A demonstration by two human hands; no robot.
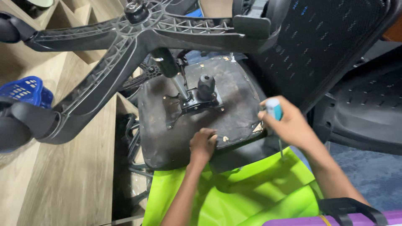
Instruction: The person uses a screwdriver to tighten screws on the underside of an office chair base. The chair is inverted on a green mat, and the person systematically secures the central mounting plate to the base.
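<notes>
An office chair lies upturned in front of me, its dark seat underside [234, 96] facing up. A metal mechanism plate [194, 102] with a black knob sits at its middle, and the gas column rises to the black five-star base [125, 46]. My left hand [202, 144] rests with curled fingers on the near edge of the seat underside. My right hand [284, 123] grips a screwdriver [274, 109] with a pale blue and white handle, its thin shaft pointing down by the seat's right edge.
The mesh backrest [326, 46] fills the upper right. A castor [16, 125] hangs at the left over a wooden shelf [63, 180]. A blue basket [25, 90] sits far left. Bright green fabric [234, 196] covers my lap. A purple case [335, 219] lies bottom right.
</notes>
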